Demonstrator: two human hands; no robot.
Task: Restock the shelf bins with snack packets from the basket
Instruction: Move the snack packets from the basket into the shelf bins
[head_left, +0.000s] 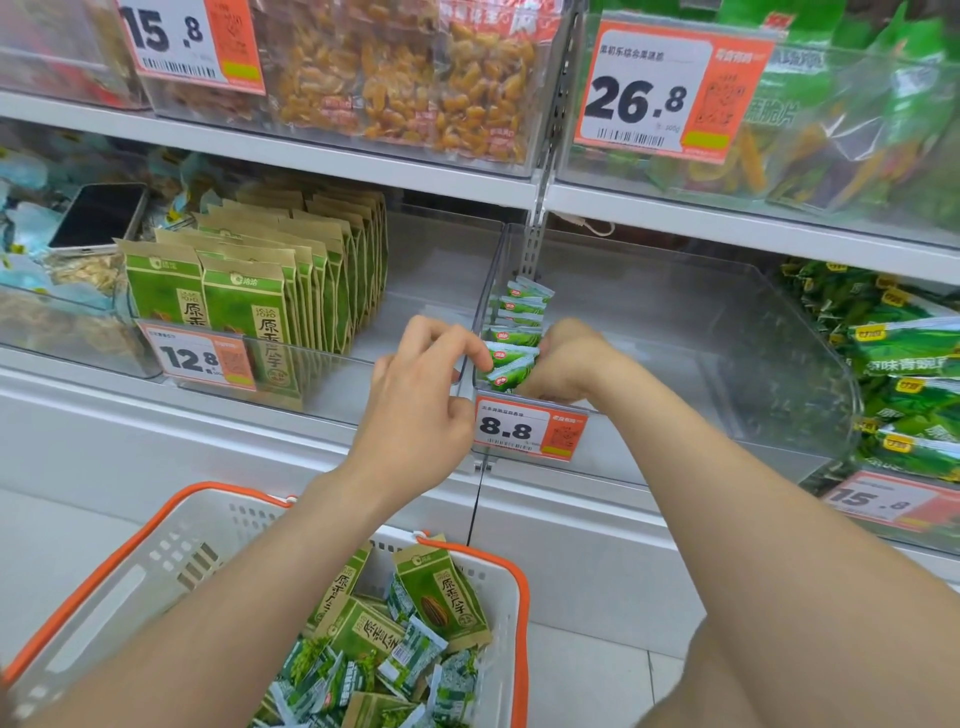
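Note:
A row of small green snack packets (511, 332) stands along the left wall of a clear shelf bin (675, 332) marked 8.8. My right hand (563, 364) reaches over the bin's front edge and grips the nearest packets. My left hand (426, 395) is at the bin's left front corner, fingertips pinching the front packet from the left. Below, a white basket with orange rim (166, 551) holds several small green packets (410, 660) and larger green seed bags (441, 592).
The bin to the left holds upright green seed bags (260, 291) behind a 12.8 tag. A phone (98, 215) lies on packets at far left. A bin of green pea packets (904, 364) is at right. Upper shelf bins hold dried fruit.

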